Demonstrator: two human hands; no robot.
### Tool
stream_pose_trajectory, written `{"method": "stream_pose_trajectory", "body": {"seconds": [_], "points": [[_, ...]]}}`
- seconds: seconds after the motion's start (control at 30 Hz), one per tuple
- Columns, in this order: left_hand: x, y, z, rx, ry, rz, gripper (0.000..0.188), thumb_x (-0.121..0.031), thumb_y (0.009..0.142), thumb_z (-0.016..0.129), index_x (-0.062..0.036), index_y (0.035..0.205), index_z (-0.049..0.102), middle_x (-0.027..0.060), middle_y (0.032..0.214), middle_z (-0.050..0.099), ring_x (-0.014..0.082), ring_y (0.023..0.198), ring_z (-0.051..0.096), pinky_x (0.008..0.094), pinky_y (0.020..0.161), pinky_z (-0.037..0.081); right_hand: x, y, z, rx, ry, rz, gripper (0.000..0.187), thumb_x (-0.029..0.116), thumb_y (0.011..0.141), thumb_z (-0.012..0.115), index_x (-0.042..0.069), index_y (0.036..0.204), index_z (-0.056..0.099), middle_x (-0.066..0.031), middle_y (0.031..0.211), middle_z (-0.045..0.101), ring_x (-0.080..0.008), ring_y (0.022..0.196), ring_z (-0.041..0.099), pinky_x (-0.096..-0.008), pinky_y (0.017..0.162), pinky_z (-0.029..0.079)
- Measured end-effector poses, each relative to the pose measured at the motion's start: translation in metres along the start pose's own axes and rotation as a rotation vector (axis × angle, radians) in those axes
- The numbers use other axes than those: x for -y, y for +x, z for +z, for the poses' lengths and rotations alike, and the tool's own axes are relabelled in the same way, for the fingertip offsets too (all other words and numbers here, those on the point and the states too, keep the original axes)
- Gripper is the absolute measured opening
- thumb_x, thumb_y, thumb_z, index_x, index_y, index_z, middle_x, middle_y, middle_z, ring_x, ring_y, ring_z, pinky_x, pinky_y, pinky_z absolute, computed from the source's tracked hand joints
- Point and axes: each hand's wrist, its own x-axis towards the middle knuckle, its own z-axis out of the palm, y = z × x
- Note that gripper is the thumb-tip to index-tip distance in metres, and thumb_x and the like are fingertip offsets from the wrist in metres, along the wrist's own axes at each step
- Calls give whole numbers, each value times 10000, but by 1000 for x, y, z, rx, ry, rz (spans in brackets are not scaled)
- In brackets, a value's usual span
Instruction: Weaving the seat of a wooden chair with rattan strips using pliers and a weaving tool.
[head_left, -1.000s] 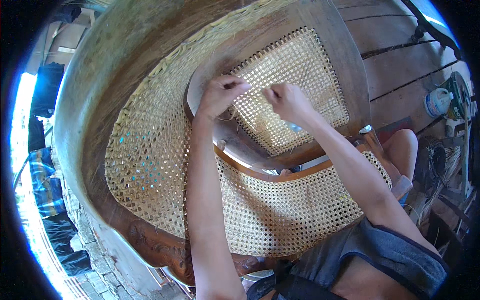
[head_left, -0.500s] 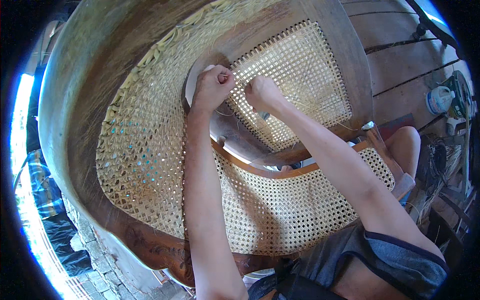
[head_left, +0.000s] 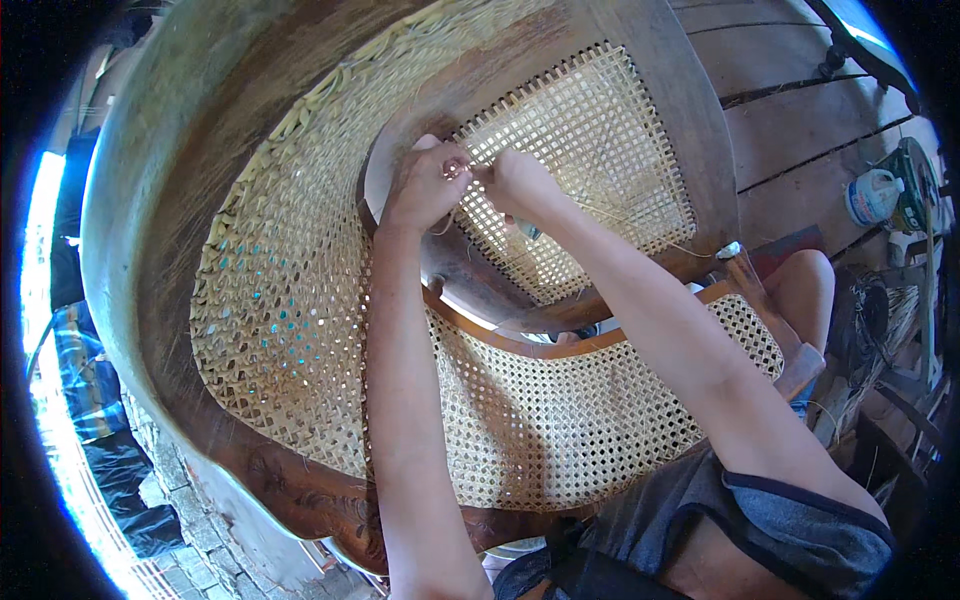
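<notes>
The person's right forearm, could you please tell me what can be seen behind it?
Woven cane and a curved wooden rail show on both sides of the right forearm; the stretches directly behind it are covered.

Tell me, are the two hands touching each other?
Cannot tell: in the head view, the left hand and right hand are very close together by the woven cane panel, but the spot between them is too blurred.

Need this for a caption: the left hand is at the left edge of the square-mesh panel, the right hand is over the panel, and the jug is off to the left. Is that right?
Not quite: the jug is off to the right, as the head view shows. The left hand is at the panel edge and the right hand over it, as you say.
</notes>
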Motion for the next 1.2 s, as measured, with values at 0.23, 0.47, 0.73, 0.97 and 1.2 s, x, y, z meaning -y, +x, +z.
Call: {"method": "stream_pose_trajectory", "body": {"seconds": [0.23,0.47,0.73,0.97,1.2], "points": [[7,-16,15,-186,93,123,164,-131,792,702,-94,951,717,101,896,630,280,833,643,391,730,522,-40,-35,-6,-57,-107,-89,470,332,1000,472,-28,759,655,-201,681,654,-292,603,649,-442,693,574],[-31,-9,11,-175,125,121,193,-151,799,703,-119,989,713,106,928,662,294,863,652,400,770,524,-90,-61,-32,-350,-143,-206,412,284,976,543,-24,722,643,-188,583,604,-314,504,596,-437,575,515],[-40,2,4,251,-563,-133,166,-191,860,753,-52,951,747,-9,895,707,61,801,600,221,749,491,-35,-59,-46,-332,-156,-350,377,266,930,585,-52,734,637,-227,622,609,-368,561,623,-452,586,507],[-8,5,8,30,-301,-140,153,-173,810,726,-32,866,731,41,706,667,95,652,587,276,620,476,-39,-10,-6,-229,-168,-243,320,186,874,514,-47,690,634,-199,604,634,-285,595,688,-396,609,556],[-12,8,4,7,-151,-171,169,-187,820,716,-21,801,690,-14,654,600,58,607,510,267,562,425,-24,-1,7,-234,-113,-164,269,170,849,559,-58,744,656,-286,726,651,-412,696,685,-465,675,558]]}}
